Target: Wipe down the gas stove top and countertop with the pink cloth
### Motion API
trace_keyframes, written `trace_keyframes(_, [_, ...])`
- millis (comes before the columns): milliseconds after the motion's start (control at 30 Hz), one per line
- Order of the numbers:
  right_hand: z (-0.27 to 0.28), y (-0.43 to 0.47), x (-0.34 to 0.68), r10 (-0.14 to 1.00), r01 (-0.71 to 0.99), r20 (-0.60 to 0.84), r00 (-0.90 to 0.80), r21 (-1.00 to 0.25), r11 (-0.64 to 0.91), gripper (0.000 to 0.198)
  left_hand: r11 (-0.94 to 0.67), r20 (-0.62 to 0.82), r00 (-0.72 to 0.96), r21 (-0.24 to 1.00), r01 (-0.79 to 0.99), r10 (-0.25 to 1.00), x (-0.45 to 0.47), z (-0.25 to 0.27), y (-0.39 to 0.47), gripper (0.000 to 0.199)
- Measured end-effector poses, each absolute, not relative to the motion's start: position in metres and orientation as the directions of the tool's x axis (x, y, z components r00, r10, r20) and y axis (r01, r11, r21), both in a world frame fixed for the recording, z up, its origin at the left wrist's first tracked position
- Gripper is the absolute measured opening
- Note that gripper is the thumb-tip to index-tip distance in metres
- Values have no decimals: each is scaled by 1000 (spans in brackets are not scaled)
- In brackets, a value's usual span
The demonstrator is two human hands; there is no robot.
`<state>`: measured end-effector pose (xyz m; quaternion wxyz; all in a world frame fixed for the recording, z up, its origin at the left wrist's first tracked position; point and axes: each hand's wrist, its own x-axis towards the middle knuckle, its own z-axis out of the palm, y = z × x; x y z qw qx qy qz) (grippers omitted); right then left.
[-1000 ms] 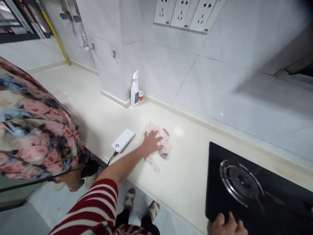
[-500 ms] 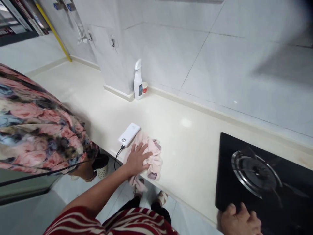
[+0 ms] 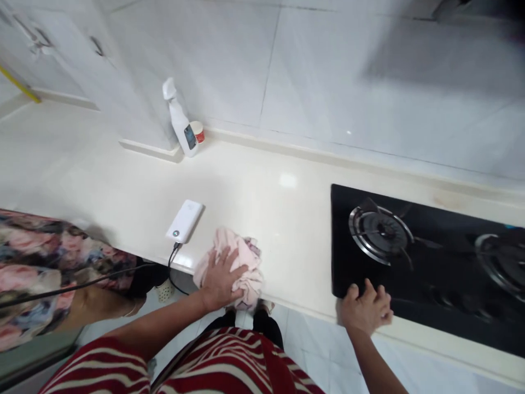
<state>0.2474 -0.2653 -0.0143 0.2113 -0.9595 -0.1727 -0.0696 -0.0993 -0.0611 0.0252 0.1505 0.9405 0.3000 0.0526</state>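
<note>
My left hand (image 3: 221, 280) lies flat on a crumpled pink cloth (image 3: 240, 249), fingers spread and pressing it against the front of the pale countertop (image 3: 295, 241). Part of the cloth reaches over the counter's edge. Left of the cloth, a white power bank (image 3: 185, 220) rests on the counter with a black cable (image 3: 171, 268) plugged into its near end. My right hand (image 3: 365, 307) leans at the front left corner of the black gas hob (image 3: 344, 241); its fingers are apart and hold nothing.
A white spray bottle (image 3: 180, 120) stands by the wall beside a small red-and-white cup (image 3: 197, 131). The hob carries metal burners (image 3: 381, 230). Another person in floral clothing (image 3: 61, 257) is at the counter's left front. A wall ledge (image 3: 150, 150) juts out near the bottle.
The view has swung right, bringing more of the hob in. My left hand and the cloth have shifted away from the power bank, leaving a gap. My right hand stays at the hob's corner.
</note>
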Motion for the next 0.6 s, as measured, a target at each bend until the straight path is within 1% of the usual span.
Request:
trace_keyframes(100, [-14, -265, 248, 304, 362, 207, 930, -378, -852, 54, -830, -51, 903, 373, 414, 428, -53, 27, -89, 72])
trace_keyframes(167, [-15, -265, 249, 296, 353, 202, 933, -379, -855, 54, -865, -65, 954, 407, 293, 293, -17, 29, -109, 73])
trace_keyframes(267, [-18, -266, 250, 289, 354, 217, 932, -388, -851, 55, -891, -44, 993, 437, 119, 111, 33, 29, -136, 69])
trace_keyframes(333, [-21, -267, 252, 294, 369, 237, 926, -397, -840, 55, -897, -12, 1000, 442, 30, 27, 58, 27, -147, 64])
trace_keyframes(400, [-23, -267, 255, 300, 383, 253, 920, -409, -828, 55, -889, 1, 1000, 457, -24, -26, 72, 26, -150, 65])
trace_keyframes(467, [-22, -267, 258, 309, 406, 280, 909, -424, -809, 54, -861, -22, 997, 506, -49, -70, 73, 30, -145, 70])
trace_keyframes(533, [-17, -269, 256, 313, 449, 348, 884, -443, -776, 54, -804, -52, 994, 594, -43, -92, 62, 38, -132, 79])
trace_keyframes(600, [-6, -272, 244, 356, 540, 428, 831, -466, -700, 54, -719, -56, 997, 695, -3, -58, 41, 48, -116, 85])
